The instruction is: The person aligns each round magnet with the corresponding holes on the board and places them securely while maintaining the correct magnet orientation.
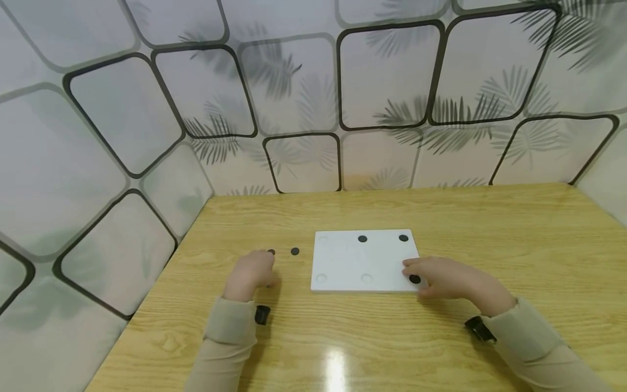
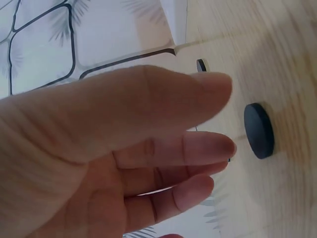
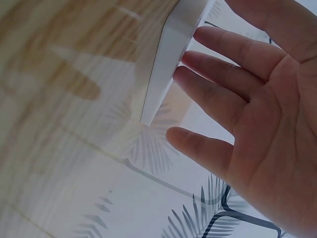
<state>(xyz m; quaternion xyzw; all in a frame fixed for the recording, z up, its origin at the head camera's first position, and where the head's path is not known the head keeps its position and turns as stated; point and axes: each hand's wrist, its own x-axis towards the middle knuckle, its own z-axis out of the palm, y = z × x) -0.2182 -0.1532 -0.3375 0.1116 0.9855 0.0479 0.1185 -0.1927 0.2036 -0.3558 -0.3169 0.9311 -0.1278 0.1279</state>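
A white board (image 1: 364, 258) with round recesses lies on the table. Black discs sit at its back middle (image 1: 362, 238), back right corner (image 1: 403, 238) and front right corner (image 1: 415, 279). My right hand (image 1: 443, 276) is at the board's right side, fingers extended and fingertips at its edge (image 3: 171, 54). To the left, my left hand (image 1: 251, 272) hovers by two loose black discs; one disc (image 1: 271, 252) is partly hidden behind it, the other disc (image 1: 295, 251) lies nearer the board. Its thumb and fingers are apart, with a black disc (image 2: 259, 131) just beyond the fingertips.
The wooden table (image 1: 333, 326) meets a patterned curtain (image 1: 303, 109) at the back and left. Recesses without discs show at the board's back left, front left (image 1: 320, 278) and front middle (image 1: 367, 278). Both wrists carry small black devices (image 1: 262, 314).
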